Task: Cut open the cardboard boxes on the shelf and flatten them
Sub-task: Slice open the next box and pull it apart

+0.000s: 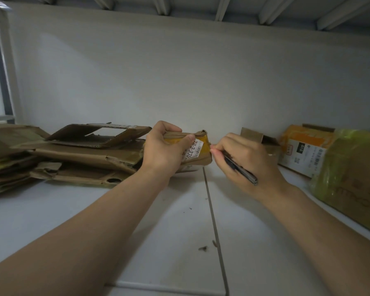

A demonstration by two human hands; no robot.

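At frame centre, the left hand (165, 151) grips a small box (198, 153); the right hand (247, 161) holds a cutter (240, 168). The box looks light, crushable; best held by its edges.

**Shelf contents, left to right**

- Shelf (179, 210): backed by a wall (179, 71); a seam (214, 221) runs front to back near the centre.
- Far left: stack of flattened cardboard (83, 154), lying on the shelf.
- Centre: small box (198, 146), just right of the stack, near the wall, gripped by the left hand (165, 152).
- Just right of it: right hand (248, 163) holding a cutter (239, 168).
- Behind the right hand: open box (263, 139).
- Further right: next box (303, 152).
- Far right, nearer the front: large box (350, 171).
- Front, beside the seam: scraps (203, 248).
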